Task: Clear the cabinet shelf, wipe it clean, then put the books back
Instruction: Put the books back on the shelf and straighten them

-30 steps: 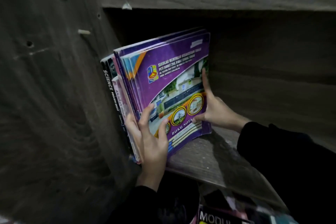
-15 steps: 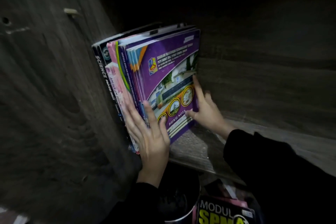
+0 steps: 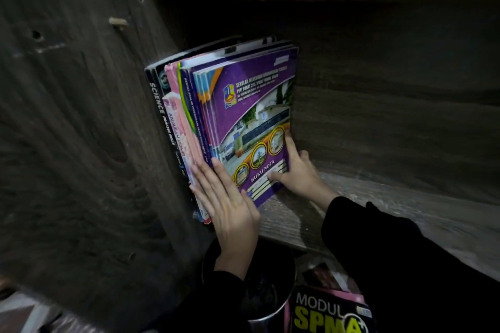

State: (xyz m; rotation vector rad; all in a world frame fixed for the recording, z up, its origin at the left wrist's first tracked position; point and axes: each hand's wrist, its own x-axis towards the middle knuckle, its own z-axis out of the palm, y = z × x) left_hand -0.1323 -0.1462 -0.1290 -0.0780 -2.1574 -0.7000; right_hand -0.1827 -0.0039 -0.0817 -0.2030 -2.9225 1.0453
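The cabinet's wooden side panel (image 3: 81, 143) is seen at the left, with a small peg (image 3: 117, 21) stuck in it near the top. A row of books (image 3: 194, 116) is stood upright against this panel, at the left end of the shelf (image 3: 392, 211), leaning slightly. A black Science book (image 3: 159, 108) is placed outermost, touching the panel, and a pink book (image 3: 176, 121) is set just beside it. The left hand (image 3: 230, 211) is laid flat against the front edges of the books near their lower corner, its fingers held straight and nothing gripped. A purple notebook (image 3: 251, 105) marked "BUKU NOTA" is set last in the row, its cover turned to the right. The right hand (image 3: 300, 173) is pressed against this cover, with the thumb laid on its lower part and the fingers stretched up along the rear edge; nothing is clasped. Both arms are covered by black sleeves. Below the shelf, a dark metal tin (image 3: 273, 303) is seen under the left wrist, and a "MODUL SPM" book (image 3: 330, 313) lies just right of it.
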